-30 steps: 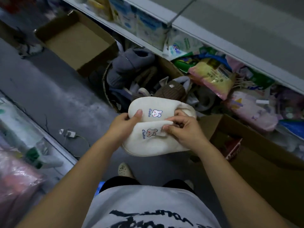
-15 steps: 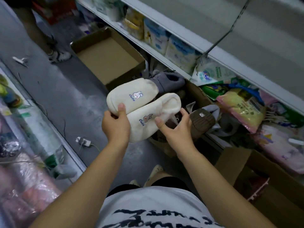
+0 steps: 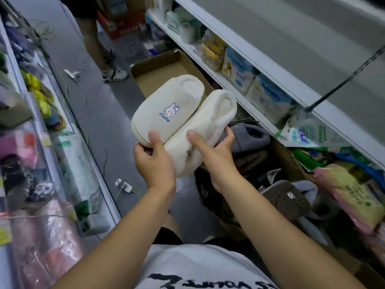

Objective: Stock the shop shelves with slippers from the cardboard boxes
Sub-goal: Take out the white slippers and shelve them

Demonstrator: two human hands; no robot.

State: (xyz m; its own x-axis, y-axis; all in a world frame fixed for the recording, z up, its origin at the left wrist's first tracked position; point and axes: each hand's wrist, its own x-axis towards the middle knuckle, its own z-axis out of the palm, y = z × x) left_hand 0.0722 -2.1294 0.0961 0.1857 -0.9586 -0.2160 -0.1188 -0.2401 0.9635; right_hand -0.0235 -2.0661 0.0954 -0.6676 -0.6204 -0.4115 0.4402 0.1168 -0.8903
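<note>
The white shelf (image 3: pixel 245 53) is on my right, and the cardboard box (image 3: pixel 285 157) sits below its front edge. My cream slippers (image 3: pixel 179 113) are up in the air near that edge. They look soft and light, so I hold the toe ends. My left hand (image 3: pixel 155 161) and right hand (image 3: pixel 216 155) each pinch one, thumbs on top.

Cream slipper (image 3: pixel 166 109) with a stitched bunny and "Cute" touches its twin (image 3: pixel 210 124), tilted on edge, both held up over an open box (image 3: pixel 158 80) on the floor; a grey slipper (image 3: pixel 250 136) and a brown slipper (image 3: pixel 285 199) lie in a nearer box (image 3: pixel 289 161)
</note>
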